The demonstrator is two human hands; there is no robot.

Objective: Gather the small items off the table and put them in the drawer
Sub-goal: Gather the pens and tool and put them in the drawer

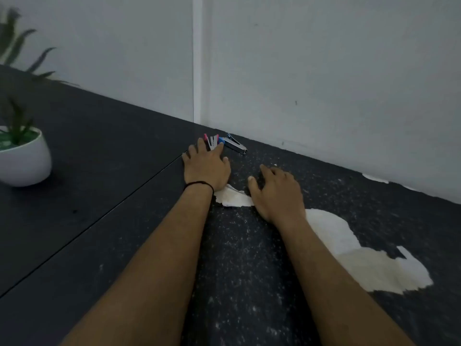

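A small cluster of items lies against the wall at the far edge of the dark table (99, 196): pink, white and blue pieces (212, 141) and a silver stapler-like tool with a blue part (235, 145). My left hand (205, 168) lies flat with spread fingers, its fingertips touching the pink and white pieces. My right hand (277, 191) rests palm down to the right, fingers curled slightly, holding nothing. No drawer is in view.
A white pot with a green plant (25, 161) stands at the left. The table surface is worn, with pale peeled patches (361, 258) under and right of my right arm. A grey wall (324, 83) closes the far side.
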